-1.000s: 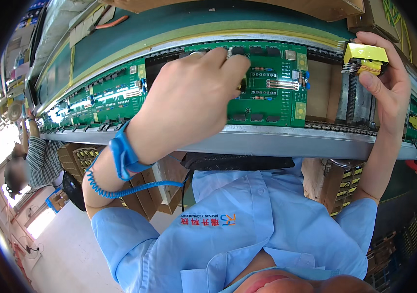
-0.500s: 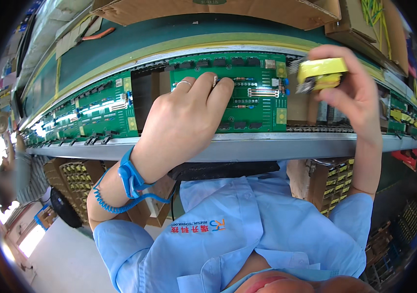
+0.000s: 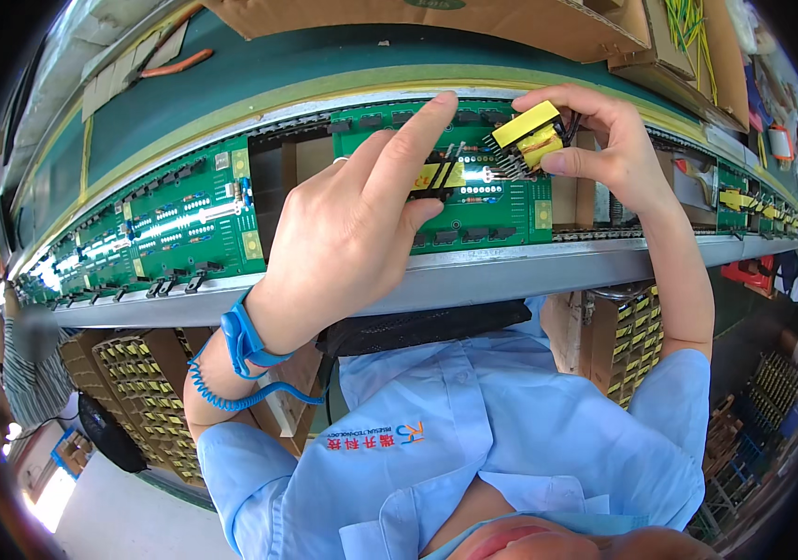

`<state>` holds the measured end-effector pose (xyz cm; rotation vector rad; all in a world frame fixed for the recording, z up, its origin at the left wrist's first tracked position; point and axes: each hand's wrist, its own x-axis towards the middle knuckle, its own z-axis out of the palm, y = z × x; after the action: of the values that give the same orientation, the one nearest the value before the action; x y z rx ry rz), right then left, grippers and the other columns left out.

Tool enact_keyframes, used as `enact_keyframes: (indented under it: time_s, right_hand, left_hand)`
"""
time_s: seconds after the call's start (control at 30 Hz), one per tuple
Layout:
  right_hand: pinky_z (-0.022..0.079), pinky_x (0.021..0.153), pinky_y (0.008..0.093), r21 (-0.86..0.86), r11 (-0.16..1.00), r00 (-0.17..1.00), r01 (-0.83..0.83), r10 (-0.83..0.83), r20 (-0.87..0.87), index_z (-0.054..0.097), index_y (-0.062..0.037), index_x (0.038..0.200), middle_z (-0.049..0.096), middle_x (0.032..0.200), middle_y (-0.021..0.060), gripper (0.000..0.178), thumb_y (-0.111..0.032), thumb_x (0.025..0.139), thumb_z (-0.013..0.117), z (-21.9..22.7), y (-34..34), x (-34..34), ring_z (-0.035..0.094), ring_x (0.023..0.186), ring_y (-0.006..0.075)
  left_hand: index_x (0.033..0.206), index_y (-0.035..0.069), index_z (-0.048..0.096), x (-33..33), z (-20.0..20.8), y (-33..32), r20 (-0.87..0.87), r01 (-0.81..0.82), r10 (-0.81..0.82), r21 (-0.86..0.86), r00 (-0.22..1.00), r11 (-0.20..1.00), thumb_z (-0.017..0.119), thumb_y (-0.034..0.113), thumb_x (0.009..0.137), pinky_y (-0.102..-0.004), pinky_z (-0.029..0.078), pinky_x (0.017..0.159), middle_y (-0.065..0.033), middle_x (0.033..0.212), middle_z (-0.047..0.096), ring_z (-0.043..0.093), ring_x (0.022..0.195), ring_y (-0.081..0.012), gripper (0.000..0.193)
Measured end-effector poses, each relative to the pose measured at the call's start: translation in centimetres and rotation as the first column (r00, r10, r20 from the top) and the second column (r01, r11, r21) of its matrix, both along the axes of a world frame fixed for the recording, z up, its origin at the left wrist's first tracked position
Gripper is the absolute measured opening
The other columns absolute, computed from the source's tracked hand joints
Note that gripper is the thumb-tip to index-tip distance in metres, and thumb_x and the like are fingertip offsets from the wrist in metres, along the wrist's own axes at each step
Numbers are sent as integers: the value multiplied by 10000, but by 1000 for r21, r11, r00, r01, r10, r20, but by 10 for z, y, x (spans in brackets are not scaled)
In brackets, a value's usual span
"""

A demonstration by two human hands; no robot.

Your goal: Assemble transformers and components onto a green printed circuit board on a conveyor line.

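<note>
My right hand (image 3: 618,154) pinches a yellow-taped transformer (image 3: 539,145) between thumb and fingers, tilted, with its row of metal pins towards the board. Below it lies a green circuit board (image 3: 515,219) with black parts along both long edges, resistors and a metal strip. Another yellow and black transformer (image 3: 438,175) sits mid-board, partly covered by my left hand (image 3: 352,210). That hand is open beside it, index finger stretched towards the board's far edge and thumb apart on the near side. On my left wrist is a blue strap (image 3: 247,341) with a coiled cord.
The board rests on a conveyor with a metal front rail (image 3: 473,266). More boards lie on it, one left (image 3: 175,219) and one right (image 3: 740,201). Cardboard boxes (image 3: 436,28) stand behind; trays of yellow parts (image 3: 142,392) are below. Another person (image 3: 35,359) is at far left.
My right hand has brought its transformer left, over the board, pins now visible. My left hand's fingers have spread, exposing the transformer on the board.
</note>
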<state>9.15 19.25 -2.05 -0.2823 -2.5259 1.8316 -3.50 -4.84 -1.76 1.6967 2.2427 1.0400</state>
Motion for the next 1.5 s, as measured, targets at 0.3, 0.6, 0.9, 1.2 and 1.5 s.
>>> enact_keyframes:
  time_s: [0.3, 0.6, 0.9, 1.2, 1.5]
  right_hand:
    - [469, 886, 273, 177, 984, 1000, -30, 30, 3, 652, -65, 1142, 675, 1049, 45, 457, 6, 696, 724, 7, -7, -1, 618, 941, 131]
    - [472, 861, 342, 440, 896, 992, -63, 103, -68, 643, -59, 1116, 670, 1037, 89, 446, -24, 683, 741, 17, -19, -3, 635, 947, 225]
    - [477, 738, 418, 758, 638, 967, -131, 250, -44, 639, -29, 1076, 629, 881, 96, 436, -70, 655, 745, 25, -47, -13, 610, 859, 292]
    - [478, 652, 422, 833, 487, 919, -261, 389, 61, 575, 22, 830, 585, 763, 145, 181, 6, 653, 609, 27, -47, -24, 585, 797, 319]
    - [503, 648, 320, 892, 445, 948, -80, 310, -69, 561, 2, 811, 554, 733, 97, 190, -1, 627, 610, 20, -67, -14, 568, 775, 243]
  left_hand:
    - [1340, 98, 480, 0, 4, -2, -23, -5, 4, -39, 1000, 999, 708, 91, 753, -371, 504, 595, -110, 946, 611, 619, 735, -307, 629]
    - [1332, 100, 500, 0, 4, 0, 2, -7, 7, -47, 1000, 999, 713, 92, 759, -372, 510, 646, -130, 977, 633, 625, 777, -326, 611]
    - [1313, 101, 514, -6, 3, -2, 72, 16, -13, -49, 997, 999, 731, 94, 743, -365, 516, 673, -120, 986, 646, 634, 806, -322, 610]
    - [1260, 97, 561, -3, -3, -1, 8, 11, -11, 0, 1000, 1000, 728, 77, 738, -364, 522, 681, -120, 1022, 634, 631, 817, -316, 548]
    - [1139, 58, 614, -3, -7, 0, -53, 15, -13, 35, 998, 999, 713, 66, 730, -342, 524, 645, -90, 1004, 619, 633, 780, -277, 421]
